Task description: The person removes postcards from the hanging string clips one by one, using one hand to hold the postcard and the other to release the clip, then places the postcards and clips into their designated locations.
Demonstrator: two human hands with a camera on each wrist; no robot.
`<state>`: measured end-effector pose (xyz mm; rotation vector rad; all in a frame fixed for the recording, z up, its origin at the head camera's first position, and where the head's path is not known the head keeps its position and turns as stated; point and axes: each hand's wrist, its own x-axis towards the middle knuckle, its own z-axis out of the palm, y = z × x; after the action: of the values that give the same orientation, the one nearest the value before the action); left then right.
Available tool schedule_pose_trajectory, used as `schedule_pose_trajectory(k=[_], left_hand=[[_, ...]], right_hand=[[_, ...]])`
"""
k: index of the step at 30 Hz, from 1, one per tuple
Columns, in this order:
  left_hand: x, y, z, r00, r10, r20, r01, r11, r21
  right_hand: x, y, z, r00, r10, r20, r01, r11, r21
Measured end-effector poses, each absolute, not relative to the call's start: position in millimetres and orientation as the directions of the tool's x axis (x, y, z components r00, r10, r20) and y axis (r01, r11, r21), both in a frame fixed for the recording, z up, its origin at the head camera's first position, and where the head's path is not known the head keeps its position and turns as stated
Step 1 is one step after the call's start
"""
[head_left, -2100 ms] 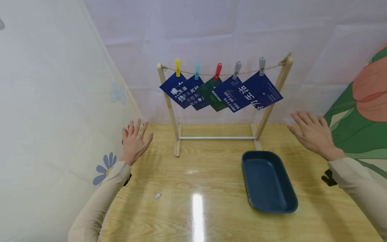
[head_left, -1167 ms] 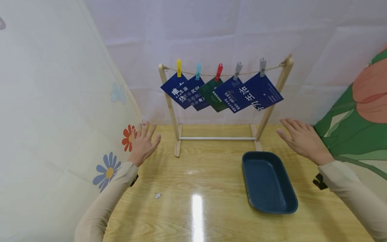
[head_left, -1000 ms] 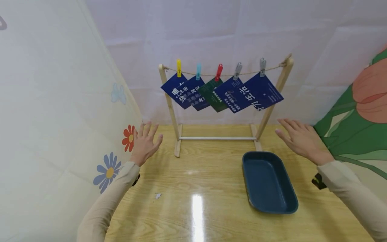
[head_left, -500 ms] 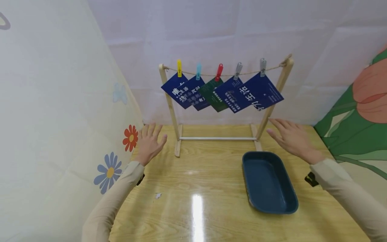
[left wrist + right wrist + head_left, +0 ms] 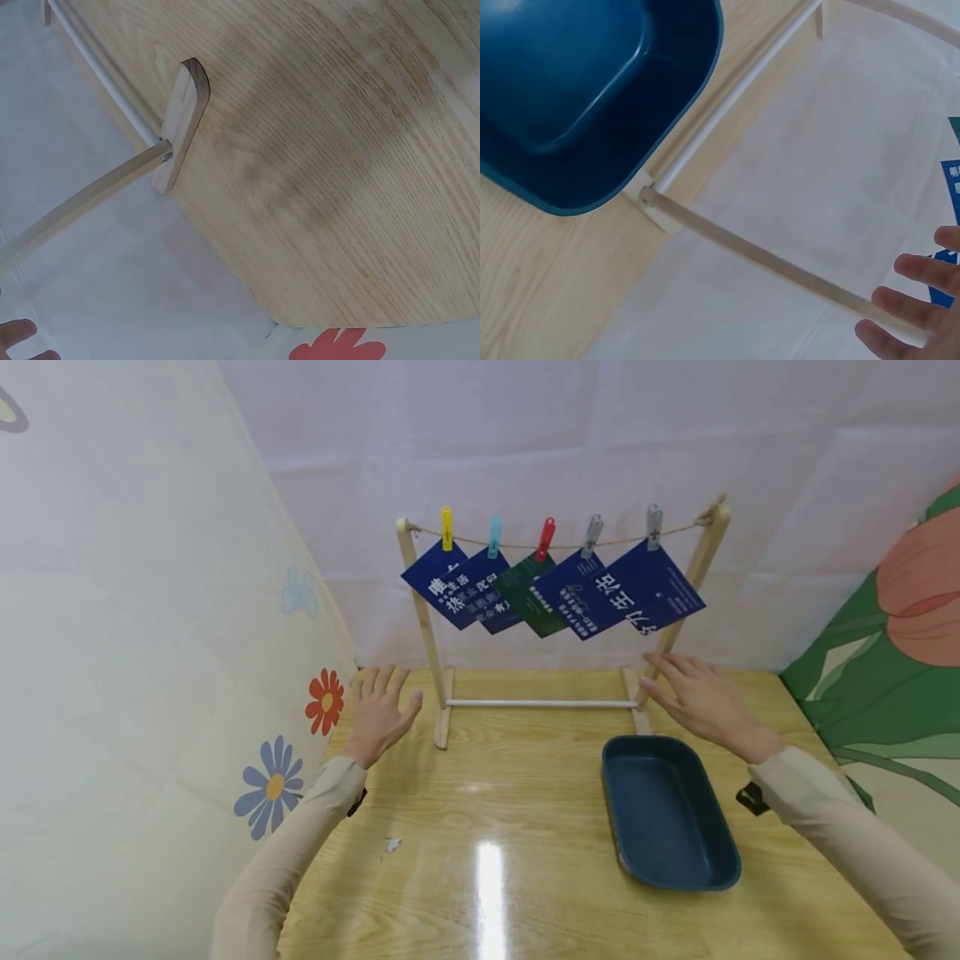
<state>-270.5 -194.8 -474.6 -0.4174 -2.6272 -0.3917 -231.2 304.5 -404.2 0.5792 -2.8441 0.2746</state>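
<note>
**Left hand (image 5: 381,718) and right hand (image 5: 701,700) have drifted inward toward the wooden rack (image 5: 705,547)**

Across the wood-grain tabletop (image 5: 540,793), the rack stands upright near the back cloth (image 5: 540,435), in the same place as before. It looks light and stiff, best taken by its posts, with a white rod (image 5: 540,703) joining the feet.

Beside its right foot lies the dark-blue tray (image 5: 660,827), probably rigid, smooth plastic, easiest to lift by the rim.

Neither hand holds anything. The left is spread, near the rack's left foot; the right, fingers slightly apart, overlaps the right post in the head view, and whether it touches cannot be told.

Five cards hang cornerwise in an overlapping row: a leftmost blue card (image 5: 435,572), a second blue card (image 5: 501,617), a green card (image 5: 528,597), a fourth blue card (image 5: 573,589) and a rightmost blue card (image 5: 656,585). They look thin, light and easily creased, so edges are the safer hold.

Five clips, from the yellow clip (image 5: 447,529) to the outer grey clip (image 5: 655,527), pin them to the string (image 5: 520,546); their tails would suit a pinch.

White characters, 生活, can be read on the leftmost and rightmost cards; smaller print is too fine, and no brand shows.
</note>
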Motion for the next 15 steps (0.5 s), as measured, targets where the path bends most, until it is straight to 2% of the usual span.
schedule_pose_trajectory(k=[3, 15], left_hand=[[-272, -192, -475, -0.828, 0.231, 0.512, 0.374, 0.906, 0.198], [-276, -173, -466, -0.829, 0.226, 0.512, 0.394, 0.885, 0.248]], right_hand=[[-232, 300, -402, -0.896, -0.369, 0.246, -0.409, 0.902, -0.136], [-242, 278, -397, -0.874, -0.407, 0.266, -0.456, 0.876, -0.157]])
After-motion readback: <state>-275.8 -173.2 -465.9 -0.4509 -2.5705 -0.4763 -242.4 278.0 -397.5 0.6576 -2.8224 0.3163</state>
